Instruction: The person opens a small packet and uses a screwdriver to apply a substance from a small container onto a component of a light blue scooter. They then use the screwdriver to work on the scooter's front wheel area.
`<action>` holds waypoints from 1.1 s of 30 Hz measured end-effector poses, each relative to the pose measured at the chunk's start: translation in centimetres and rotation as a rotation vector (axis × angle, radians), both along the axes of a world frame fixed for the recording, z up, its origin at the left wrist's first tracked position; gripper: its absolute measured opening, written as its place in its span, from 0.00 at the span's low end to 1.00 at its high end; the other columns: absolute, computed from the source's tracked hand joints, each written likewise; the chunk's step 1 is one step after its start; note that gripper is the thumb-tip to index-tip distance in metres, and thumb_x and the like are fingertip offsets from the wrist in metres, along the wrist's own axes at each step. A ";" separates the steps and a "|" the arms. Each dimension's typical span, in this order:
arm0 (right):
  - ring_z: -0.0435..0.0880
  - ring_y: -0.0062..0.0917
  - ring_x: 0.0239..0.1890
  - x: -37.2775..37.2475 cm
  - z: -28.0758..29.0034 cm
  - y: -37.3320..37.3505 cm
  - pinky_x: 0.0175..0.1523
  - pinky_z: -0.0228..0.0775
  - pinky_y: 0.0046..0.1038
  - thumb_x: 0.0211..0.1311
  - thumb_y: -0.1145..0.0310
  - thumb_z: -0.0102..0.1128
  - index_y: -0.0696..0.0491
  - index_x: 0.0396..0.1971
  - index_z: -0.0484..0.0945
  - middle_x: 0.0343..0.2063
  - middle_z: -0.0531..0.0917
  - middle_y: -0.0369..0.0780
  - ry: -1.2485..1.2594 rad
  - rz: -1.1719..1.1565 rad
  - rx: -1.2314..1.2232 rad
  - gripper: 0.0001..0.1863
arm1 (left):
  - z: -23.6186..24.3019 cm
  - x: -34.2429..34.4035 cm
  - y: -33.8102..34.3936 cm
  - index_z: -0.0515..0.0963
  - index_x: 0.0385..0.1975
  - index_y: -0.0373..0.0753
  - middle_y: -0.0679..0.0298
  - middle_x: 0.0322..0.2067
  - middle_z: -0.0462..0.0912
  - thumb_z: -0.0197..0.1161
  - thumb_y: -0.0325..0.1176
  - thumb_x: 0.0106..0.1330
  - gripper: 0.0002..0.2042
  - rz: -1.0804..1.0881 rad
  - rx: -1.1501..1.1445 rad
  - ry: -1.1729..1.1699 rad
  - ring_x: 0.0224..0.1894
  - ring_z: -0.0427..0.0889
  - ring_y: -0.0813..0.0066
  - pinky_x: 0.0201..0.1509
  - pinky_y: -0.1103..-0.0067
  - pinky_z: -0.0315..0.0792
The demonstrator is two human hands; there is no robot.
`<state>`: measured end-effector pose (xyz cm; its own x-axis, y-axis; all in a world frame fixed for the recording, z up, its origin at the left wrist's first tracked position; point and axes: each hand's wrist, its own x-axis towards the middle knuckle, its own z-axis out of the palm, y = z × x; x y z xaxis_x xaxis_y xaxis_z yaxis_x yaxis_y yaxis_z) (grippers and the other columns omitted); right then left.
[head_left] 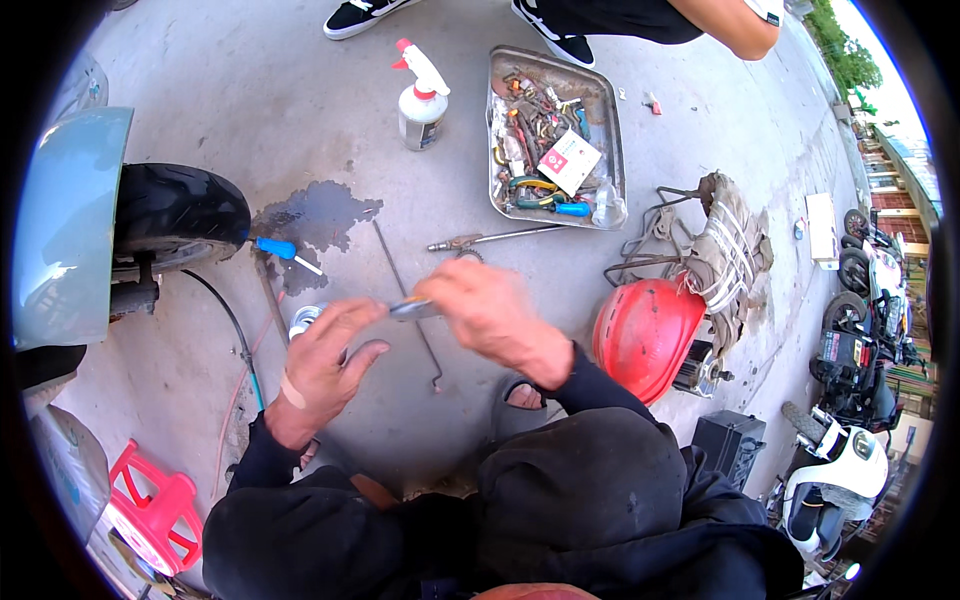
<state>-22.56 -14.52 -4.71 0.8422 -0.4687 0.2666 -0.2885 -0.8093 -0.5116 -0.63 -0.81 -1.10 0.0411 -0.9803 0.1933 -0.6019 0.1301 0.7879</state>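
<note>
My left hand (pixel 325 365) has its fingers bent toward a small flat grey piece (pixel 413 309), its thumb standing apart below. My right hand (pixel 490 315), blurred by motion, pinches the other end of this piece, which shows a yellowish spot; its exact kind is unclear. Just beyond my left fingers is a small round white-and-silver container (pixel 305 319), partly hidden. Below the hands, a thin metal rod with a hooked end (pixel 410 305) lies on the ground. A blue-handled screwdriver (pixel 277 248) is to the left, near a black tyre (pixel 190 215).
A metal tray (pixel 612 130) of tools sits ahead beside a spray bottle (pixel 420 118). A metal bar (pixel 500 238) lies below it. To the right are a red helmet-like shell (pixel 645 335) and a cloth-wrapped frame (pixel 725 240). A pink stool (pixel 155 510) stands left. Another person's shoes (pixel 555 38) are ahead.
</note>
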 end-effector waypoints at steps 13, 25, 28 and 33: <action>0.84 0.42 0.52 -4.0 4.2 -8.9 0.51 0.79 0.37 0.55 0.80 0.72 0.53 0.58 0.81 0.56 0.82 0.45 0.028 -0.421 -0.363 0.28 | -1.5 -0.1 0.4 0.74 0.58 0.38 0.63 0.45 0.80 0.47 0.34 0.84 0.13 0.287 0.389 0.993 0.21 0.58 0.90 0.23 0.87 0.56; 0.86 0.39 0.43 3.6 -1.1 3.0 0.45 0.81 0.35 0.57 0.76 0.74 0.52 0.54 0.82 0.48 0.81 0.42 -0.178 0.068 0.374 0.23 | -2.4 -0.8 0.9 0.64 0.65 0.41 0.61 0.54 0.74 0.39 0.44 0.87 0.18 0.309 0.514 1.161 0.25 0.58 0.86 0.27 0.85 0.55; 0.86 0.38 0.39 3.9 -1.2 3.4 0.42 0.80 0.35 0.58 0.75 0.73 0.53 0.50 0.83 0.45 0.81 0.40 -0.173 0.104 0.341 0.18 | -3.0 -0.6 0.9 0.64 0.65 0.41 0.61 0.54 0.74 0.37 0.49 0.86 0.21 0.308 0.529 1.180 0.25 0.58 0.85 0.27 0.84 0.55; 0.85 0.34 0.34 4.5 -2.7 4.1 0.37 0.78 0.34 0.61 0.76 0.72 0.53 0.44 0.84 0.40 0.81 0.39 -0.211 0.117 0.307 0.12 | -3.5 -0.6 1.1 0.64 0.65 0.40 0.61 0.53 0.73 0.36 0.54 0.85 0.25 0.326 0.559 1.278 0.27 0.61 0.82 0.28 0.82 0.57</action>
